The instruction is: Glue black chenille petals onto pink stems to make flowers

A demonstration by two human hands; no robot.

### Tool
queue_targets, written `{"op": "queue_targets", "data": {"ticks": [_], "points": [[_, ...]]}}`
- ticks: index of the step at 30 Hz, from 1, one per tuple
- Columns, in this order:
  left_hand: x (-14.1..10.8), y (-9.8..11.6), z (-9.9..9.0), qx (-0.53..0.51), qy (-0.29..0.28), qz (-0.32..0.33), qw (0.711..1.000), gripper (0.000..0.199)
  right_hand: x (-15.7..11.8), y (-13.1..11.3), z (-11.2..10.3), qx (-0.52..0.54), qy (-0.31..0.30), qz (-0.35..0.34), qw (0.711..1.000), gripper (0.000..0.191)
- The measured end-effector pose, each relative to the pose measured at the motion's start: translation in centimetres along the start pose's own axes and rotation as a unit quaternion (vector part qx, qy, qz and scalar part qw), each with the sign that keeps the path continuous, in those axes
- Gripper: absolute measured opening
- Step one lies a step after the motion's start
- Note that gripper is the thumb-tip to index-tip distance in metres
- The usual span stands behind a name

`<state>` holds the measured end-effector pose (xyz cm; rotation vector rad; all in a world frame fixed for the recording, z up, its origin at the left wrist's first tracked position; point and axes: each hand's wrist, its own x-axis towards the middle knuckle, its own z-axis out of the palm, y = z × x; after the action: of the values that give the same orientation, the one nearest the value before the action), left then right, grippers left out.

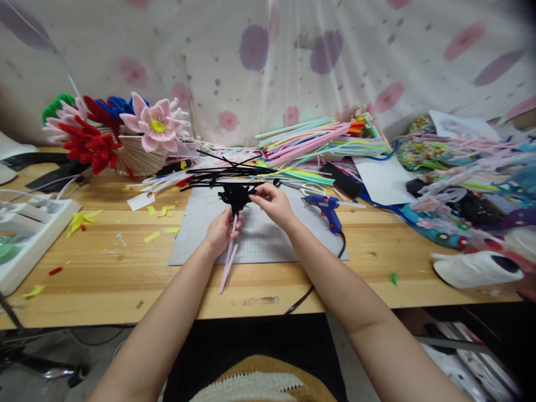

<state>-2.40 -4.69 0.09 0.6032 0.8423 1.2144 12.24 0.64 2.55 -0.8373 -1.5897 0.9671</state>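
A black fuzzy flower stands on pale pink stems above the grey cutting mat. My left hand is closed round the stems just below the black petals. At the flower's right side, my right hand pinches the edge of a black petal between thumb and fingers. Long black pipe cleaners lie behind the flower. To the right of my right hand rests a blue glue gun, beside scissors.
Finished fuzzy flowers and a folded fan stand at the back left. Colourful pipe cleaners are heaped at the back. A white power strip sits at left, a white object at right. Yellow scraps dot the wooden table.
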Motion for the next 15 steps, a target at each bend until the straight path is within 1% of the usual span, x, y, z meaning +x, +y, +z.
{"op": "queue_targets", "data": {"ticks": [4,7,9,10,12,14,15], "points": [[-0.1,0.1,-0.2,0.007,-0.007,-0.042,0.999,0.031,-0.3,-0.2,-1.7,0.133,0.028,0.044,0.990,0.022],[-0.3,0.3,-0.2,0.014,-0.009,-0.064,0.998,0.033,-0.5,0.1,-3.4,0.230,0.063,0.087,0.967,0.021],[-0.5,0.7,-0.3,0.037,-0.016,-0.060,0.997,0.035,-0.7,0.4,-4.4,0.280,0.072,0.123,0.949,0.020],[-0.5,0.9,-0.3,0.060,-0.021,-0.048,0.997,0.036,-0.8,0.6,-4.8,0.299,0.066,0.136,0.942,0.019],[-0.5,1.9,-0.3,0.129,-0.034,0.003,0.991,0.035,-0.9,0.7,-5.4,0.324,0.033,0.145,0.934,0.016],[-0.4,3.5,-0.1,0.215,-0.046,0.078,0.972,0.032,-0.8,0.6,-5.7,0.344,-0.011,0.132,0.929,0.014],[-0.3,4.5,0.0,0.263,-0.049,0.118,0.956,0.030,-0.7,0.5,-5.7,0.355,-0.030,0.122,0.927,0.014]]}}
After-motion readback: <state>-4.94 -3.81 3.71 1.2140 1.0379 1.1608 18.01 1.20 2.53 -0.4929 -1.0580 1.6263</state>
